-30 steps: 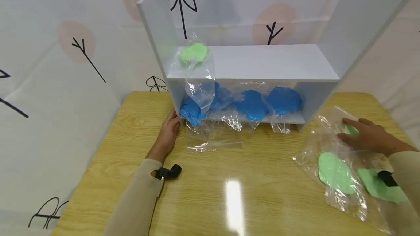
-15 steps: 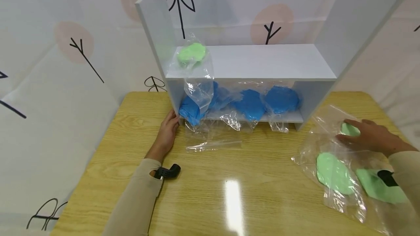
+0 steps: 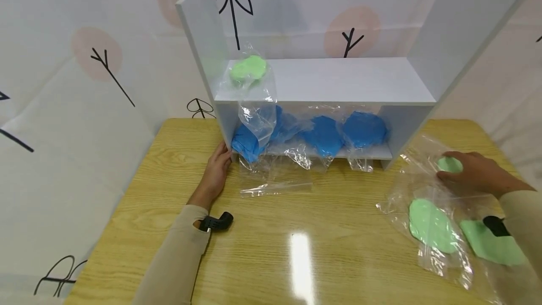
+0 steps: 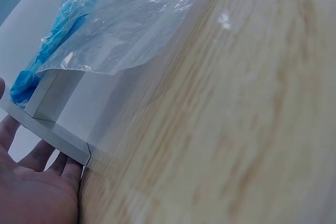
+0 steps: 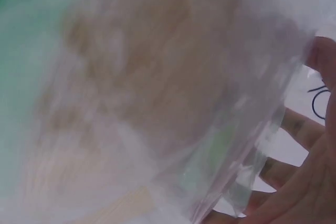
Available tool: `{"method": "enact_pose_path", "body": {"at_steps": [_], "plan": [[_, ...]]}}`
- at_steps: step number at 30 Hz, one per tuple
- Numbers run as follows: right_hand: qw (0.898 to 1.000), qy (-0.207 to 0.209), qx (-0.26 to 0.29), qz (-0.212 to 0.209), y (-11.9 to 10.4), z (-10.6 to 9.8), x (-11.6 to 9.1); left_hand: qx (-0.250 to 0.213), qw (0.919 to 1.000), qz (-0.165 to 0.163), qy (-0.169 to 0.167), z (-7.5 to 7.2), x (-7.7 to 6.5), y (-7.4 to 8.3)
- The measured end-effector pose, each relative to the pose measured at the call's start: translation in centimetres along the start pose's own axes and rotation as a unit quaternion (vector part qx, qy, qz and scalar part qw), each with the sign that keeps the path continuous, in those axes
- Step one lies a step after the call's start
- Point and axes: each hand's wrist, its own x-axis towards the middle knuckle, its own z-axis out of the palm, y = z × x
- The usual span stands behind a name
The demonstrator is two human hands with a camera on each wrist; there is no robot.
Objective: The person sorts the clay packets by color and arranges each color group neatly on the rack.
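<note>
Along the lower level of the white shelf (image 3: 351, 79) in the head view sits a row of blue packets (image 3: 323, 135) in clear bags, and at the left end of the upper level lies one bright green packet (image 3: 249, 68), its bag drooping over the edge. Judging by this, the work looks partly done: the lower row seems filled, the upper only begun. What seems left is at the right of the surface (image 3: 338, 248), where two pale green packets (image 3: 432, 225) lie in overlapping film and a third, the held packet (image 3: 450, 164), is at the right hand (image 3: 480, 171), which pinches its bag. The left hand (image 3: 217, 173) is at the shelf's lower left corner. From the left wrist, its thumb and fingers hold the side panel's edge between them, near crumpled blue and glossy film. From the right wrist, fingers and thumb grip the bag's margin; the film is blurred, with green only in soft patches. The held packet appears smooth and rounded, its loose, crinkled bag probably limp to handle.
</note>
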Motion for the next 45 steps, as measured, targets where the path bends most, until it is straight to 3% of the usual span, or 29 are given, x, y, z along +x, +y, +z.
{"method": "enact_pose_path", "body": {"at_steps": [7, 14, 23, 36, 40, 45], "plan": [[0.999, 0.013, -0.033, 0.001, -0.4, -0.2, 0.6, -0.004, 1.0000, 0.001, 0.003, 0.0, 0.0, 0.1], [0.999, 0.017, -0.005, 0.030, -0.6, -0.4, 0.6, -0.008, 1.0000, -0.002, 0.005, 0.0, -0.1, 0.2], [1.000, -0.017, 0.011, 0.003, -0.6, -0.1, 0.8, 0.001, 1.0000, 0.002, 0.003, 0.2, -0.1, 0.4], [0.999, -0.003, -0.022, -0.032, -1.0, -0.9, 1.4, 0.003, 1.0000, 0.009, 0.000, -0.3, -0.2, 0.0], [0.999, -0.006, -0.026, -0.021, -0.9, -0.9, 1.5, 0.011, 0.9997, 0.022, -0.003, -0.3, -0.2, -0.1], [1.000, -0.008, -0.028, 0.004, -0.6, -1.0, 1.4, 0.008, 0.9999, 0.008, 0.001, -0.1, -0.2, 0.2]]}}
